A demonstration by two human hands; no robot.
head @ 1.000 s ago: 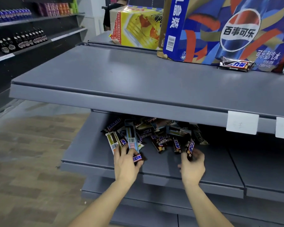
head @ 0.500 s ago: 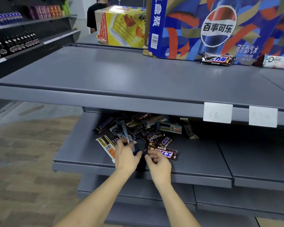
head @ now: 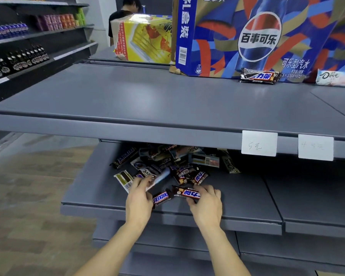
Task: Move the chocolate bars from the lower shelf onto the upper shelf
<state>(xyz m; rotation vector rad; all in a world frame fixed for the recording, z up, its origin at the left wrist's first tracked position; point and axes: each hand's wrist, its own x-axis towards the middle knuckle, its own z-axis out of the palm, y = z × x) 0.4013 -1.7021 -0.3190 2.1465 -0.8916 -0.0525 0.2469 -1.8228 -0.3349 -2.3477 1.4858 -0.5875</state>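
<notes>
A heap of chocolate bars point(head: 179, 166) lies on the grey lower shelf point(head: 247, 198), mostly brown Snickers and some Dove. My left hand point(head: 139, 198) holds a brown Snickers bar point(head: 162, 198) low in its palm while its fingertips pinch a pale flat bar point(head: 159, 179). My right hand point(head: 206, 204) grips another Snickers bar point(head: 185, 193) at the shelf's front. On the grey upper shelf point(head: 147, 104) lie one Snickers bar point(head: 258, 76) and a white Dove bar point(head: 336, 78).
A large Pepsi carton point(head: 253, 34) and a yellow box point(head: 145, 36) stand at the back of the upper shelf. Two white price tags point(head: 259, 143) hang on its front edge. A person point(head: 124, 14) stands behind. Bottle racks point(head: 18, 58) line the left aisle.
Both hands came together near the shelf's front. My right hand took a Snickers bar from the heap and drew it forward. The view shifted left.
</notes>
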